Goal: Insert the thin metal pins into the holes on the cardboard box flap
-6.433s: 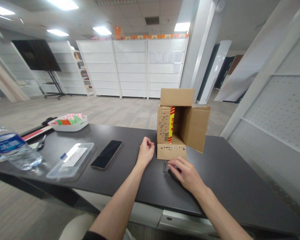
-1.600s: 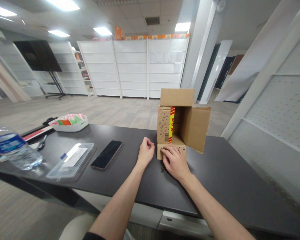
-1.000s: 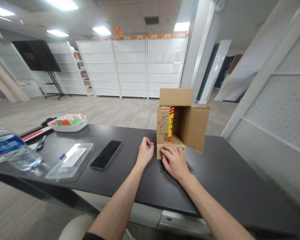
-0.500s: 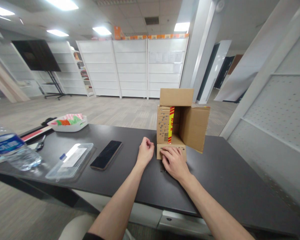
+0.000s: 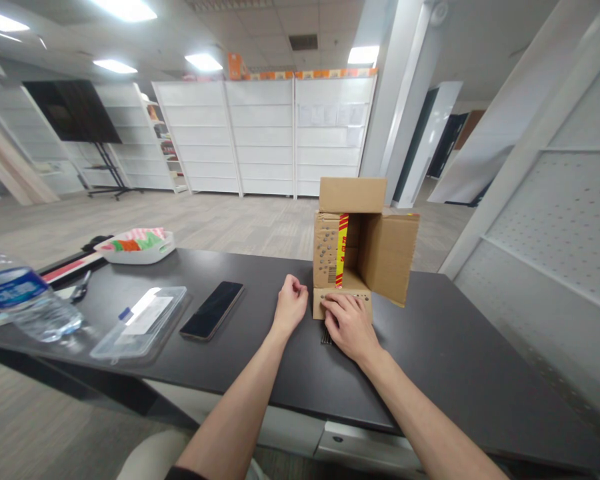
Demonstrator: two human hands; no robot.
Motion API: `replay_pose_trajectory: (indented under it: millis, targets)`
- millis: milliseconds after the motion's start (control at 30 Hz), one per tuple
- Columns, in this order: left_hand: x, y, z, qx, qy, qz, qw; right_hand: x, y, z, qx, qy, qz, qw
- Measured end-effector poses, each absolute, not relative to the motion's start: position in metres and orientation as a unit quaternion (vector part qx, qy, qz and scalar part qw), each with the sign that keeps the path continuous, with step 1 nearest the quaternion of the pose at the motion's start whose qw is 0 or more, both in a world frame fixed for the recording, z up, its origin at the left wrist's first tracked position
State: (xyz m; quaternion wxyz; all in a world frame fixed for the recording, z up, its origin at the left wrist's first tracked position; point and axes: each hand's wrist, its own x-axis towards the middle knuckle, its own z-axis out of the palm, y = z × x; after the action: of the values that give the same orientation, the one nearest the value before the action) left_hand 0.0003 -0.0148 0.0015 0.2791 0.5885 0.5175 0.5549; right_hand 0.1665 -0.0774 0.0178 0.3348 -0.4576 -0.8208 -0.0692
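A cardboard box [image 5: 326,250] stands on the dark table with its mouth towards me and flaps folded out. Small dark round spots dot its left flap, and several more line the lower flap [image 5: 318,310]. My right hand [image 5: 350,325] rests on that lower flap, fingers stretched over it; its fingertips touch the cardboard. Partly under this hand lie several thin dark metal pieces [image 5: 325,337], too small to name surely. Just left of the box, my left hand [image 5: 292,303] rests on the table with its fingers curled closed; whatever is inside them is hidden.
Left of my arms lie a black phone [image 5: 213,310] and a clear plastic case [image 5: 140,325]. Farther left are a water bottle [image 5: 25,293] and a white basket [image 5: 139,252] with colourful contents. A perforated panel [image 5: 570,220] borders the table's right side.
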Motion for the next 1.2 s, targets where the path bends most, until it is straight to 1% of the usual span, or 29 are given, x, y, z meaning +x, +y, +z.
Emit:
replay_pose_trajectory:
  millis: [200,500,600,733,867,967,1067,1200]
  targets:
    - [-0.001,-0.014,-0.002,0.590,0.509,0.559,0.282,0.167,-0.077,0.018,-0.463,-0.815,-0.074,0.341]
    - [-0.004,-0.013,0.003,0.537,0.514,0.606,0.283,0.173,-0.072,0.011,-0.502,-0.768,-0.093,0.387]
    - [-0.013,-0.014,0.014,0.550,0.535,0.590,0.251,0.173,-0.071,0.010,-0.508,-0.761,-0.091,0.394]
    - [-0.047,-0.020,0.036,0.600,0.616,0.484,0.161,0.173,-0.071,0.010,-0.507,-0.758,-0.086,0.401]
    - [-0.095,-0.039,0.058,0.641,0.706,0.293,0.065,0.173,-0.071,0.011,-0.499,-0.757,-0.084,0.414]
    - [-0.127,-0.058,0.063,0.628,0.763,0.157,-0.013,0.173,-0.070,0.010,-0.498,-0.758,-0.082,0.414]
    - [-0.149,-0.075,0.062,0.599,0.798,0.067,-0.019,0.174,-0.069,0.007,-0.496,-0.757,-0.083,0.416]
    - [-0.160,-0.087,0.062,0.562,0.827,0.032,0.016,0.175,-0.067,0.004,-0.496,-0.760,-0.085,0.412]
